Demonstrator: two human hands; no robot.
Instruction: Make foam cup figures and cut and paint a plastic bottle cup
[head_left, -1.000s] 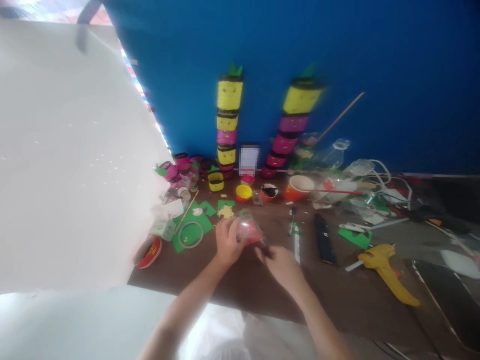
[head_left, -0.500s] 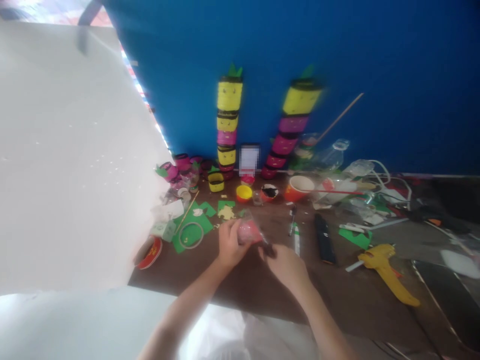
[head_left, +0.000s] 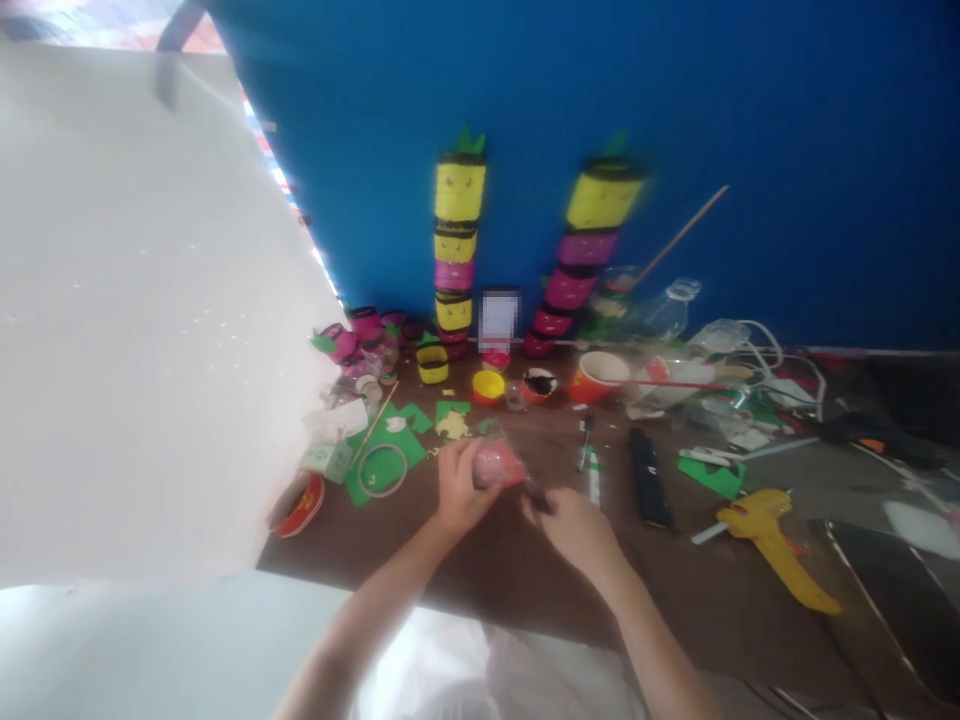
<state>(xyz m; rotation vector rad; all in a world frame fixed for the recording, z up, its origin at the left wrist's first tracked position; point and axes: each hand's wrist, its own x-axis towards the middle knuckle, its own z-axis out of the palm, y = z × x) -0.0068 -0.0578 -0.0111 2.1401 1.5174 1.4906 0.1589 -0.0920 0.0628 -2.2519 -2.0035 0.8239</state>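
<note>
My left hand (head_left: 461,485) is closed around a clear plastic cup-like piece, coloured pinkish red (head_left: 497,465), which looks like a cut bottle part lying on its side. My right hand (head_left: 574,525) grips a small dark tool (head_left: 535,493), its end close against the right side of the piece. Blur and the fingers hide what kind of tool it is. Beyond my hands stand a small yellow cup (head_left: 488,386) and a cup with dark contents (head_left: 538,384). Green sheet scraps (head_left: 397,445) lie to the left, with a clear ring (head_left: 382,471) on them.
Two tall stacks, one straight (head_left: 454,250) and one leaning (head_left: 574,270), rise against the blue wall. To the right are an orange paper cup (head_left: 596,377), a marker (head_left: 593,478), a black case (head_left: 649,478) and a yellow glue gun (head_left: 776,545). A red container (head_left: 304,508) sits left.
My right hand and the dark tool have shifted slightly to the right. The plastic piece has turned a little in my left hand, which stays in nearly the same spot.
</note>
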